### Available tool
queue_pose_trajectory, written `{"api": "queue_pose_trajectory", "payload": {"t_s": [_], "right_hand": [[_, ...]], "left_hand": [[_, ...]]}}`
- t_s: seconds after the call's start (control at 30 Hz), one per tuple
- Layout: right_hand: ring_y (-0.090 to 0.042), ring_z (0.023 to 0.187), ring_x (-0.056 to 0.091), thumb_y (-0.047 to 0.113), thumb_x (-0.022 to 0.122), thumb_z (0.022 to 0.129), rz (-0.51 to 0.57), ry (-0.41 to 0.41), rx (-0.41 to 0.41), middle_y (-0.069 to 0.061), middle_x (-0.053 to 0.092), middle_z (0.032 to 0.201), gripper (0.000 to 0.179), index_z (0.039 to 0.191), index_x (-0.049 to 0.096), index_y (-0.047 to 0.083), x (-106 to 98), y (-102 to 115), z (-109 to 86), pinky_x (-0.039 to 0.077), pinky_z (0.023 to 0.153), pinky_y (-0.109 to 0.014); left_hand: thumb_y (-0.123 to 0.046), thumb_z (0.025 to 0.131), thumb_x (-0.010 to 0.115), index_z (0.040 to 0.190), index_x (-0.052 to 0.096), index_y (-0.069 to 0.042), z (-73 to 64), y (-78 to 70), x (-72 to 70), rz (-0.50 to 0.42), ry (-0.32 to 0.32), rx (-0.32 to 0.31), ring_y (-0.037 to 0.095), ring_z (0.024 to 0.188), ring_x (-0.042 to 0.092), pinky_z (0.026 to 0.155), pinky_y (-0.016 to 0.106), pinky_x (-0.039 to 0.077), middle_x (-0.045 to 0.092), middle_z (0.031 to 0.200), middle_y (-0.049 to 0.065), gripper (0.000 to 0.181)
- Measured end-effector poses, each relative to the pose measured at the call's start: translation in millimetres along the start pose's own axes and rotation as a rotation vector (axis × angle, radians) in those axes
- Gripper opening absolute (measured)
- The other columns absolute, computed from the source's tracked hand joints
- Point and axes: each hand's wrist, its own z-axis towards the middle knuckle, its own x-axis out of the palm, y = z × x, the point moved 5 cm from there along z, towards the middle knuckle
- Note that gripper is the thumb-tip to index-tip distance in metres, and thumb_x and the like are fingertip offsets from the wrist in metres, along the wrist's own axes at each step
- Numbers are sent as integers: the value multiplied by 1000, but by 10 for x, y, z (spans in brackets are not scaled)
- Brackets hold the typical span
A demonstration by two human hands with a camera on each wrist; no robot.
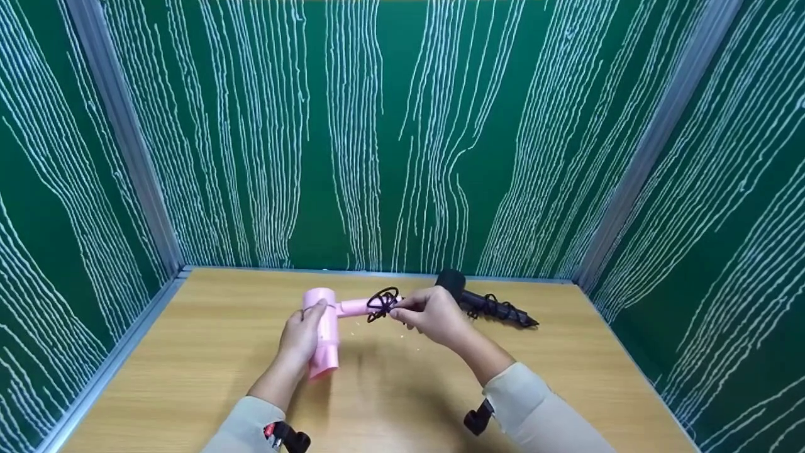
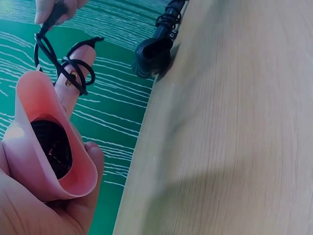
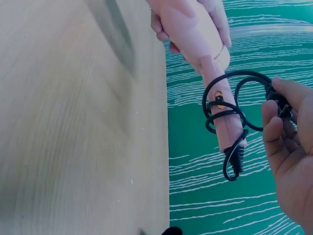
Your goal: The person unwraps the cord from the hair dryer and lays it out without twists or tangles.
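A pink hair dryer [image 1: 327,330] is held by its barrel in my left hand [image 1: 300,338], above the table. Its handle points right, and its nozzle [image 2: 80,178] faces the left wrist camera with a dark inside. A black cord [image 3: 226,113] loops around the handle. At the cord's end, my right hand [image 1: 439,319] pinches the black plug [image 3: 278,99] between thumb and fingers, a little off the handle's end. Behind the right hand, a black hair dryer [image 1: 451,282] lies on the table with its cord wound round its handle [image 1: 503,311].
The wooden table [image 1: 207,327] reaches back to a green wall [image 1: 352,239] with wavy white lines. Metal posts [image 1: 135,138] stand at the corners. Small pale specks lie on the tabletop near the hands.
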Motion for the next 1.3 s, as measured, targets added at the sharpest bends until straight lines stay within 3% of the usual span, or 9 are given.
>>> {"api": "queue_pose_trajectory", "payload": {"t_s": [0.23, 0.47, 0.7, 0.83, 1.0, 1.3], "right_hand": [[-10, 62, 65, 26, 89, 101, 24, 22, -64, -11, 80, 80, 12, 102, 91, 14, 67, 4, -55, 52, 55, -20], [-12, 65, 67, 26, 89, 101, 55, 45, -78, -1, 78, 78, 11, 101, 91, 16, 108, -39, -107, 55, 55, -21], [-9, 63, 64, 24, 89, 101, 92, 64, -73, -3, 78, 78, 11, 101, 91, 13, 159, -79, -146, 52, 54, -20], [-10, 64, 63, 23, 88, 102, 104, 75, -71, 4, 75, 76, 10, 100, 90, 13, 197, -109, -159, 51, 55, -19], [-17, 65, 66, 24, 89, 101, 125, 78, -57, 6, 73, 76, 12, 99, 90, 12, 229, -187, -142, 52, 55, -20], [-9, 62, 64, 20, 87, 103, 151, 77, -20, 0, 75, 77, 13, 103, 90, 8, 233, -425, -75, 54, 55, -22]], "left_hand": [[-65, 113, 56, 158, 50, 1, 3, -6, -29, 0, -33, 1, 24, 102, 67, 77, 30, 58, 66, 123, 17, 80], [-66, 114, 53, 162, 46, 1, -8, -27, -72, -2, -69, 2, 27, 109, 66, 80, 29, 57, 63, 131, 20, 83], [-65, 114, 53, 151, 51, 2, 19, -18, -106, -25, -102, 14, 24, 101, 65, 78, 29, 56, 63, 122, 17, 77], [-64, 114, 54, 144, 54, 2, 34, -30, -122, -29, -119, 21, 21, 95, 65, 74, 29, 56, 64, 115, 14, 72], [-63, 115, 54, 144, 54, 2, 22, -47, -108, -52, -96, 14, 22, 96, 65, 76, 30, 56, 65, 115, 14, 72], [-67, 114, 53, 150, 55, 1, -10, -52, -81, -69, -29, 3, 22, 101, 64, 81, 30, 56, 65, 117, 12, 77]]}}
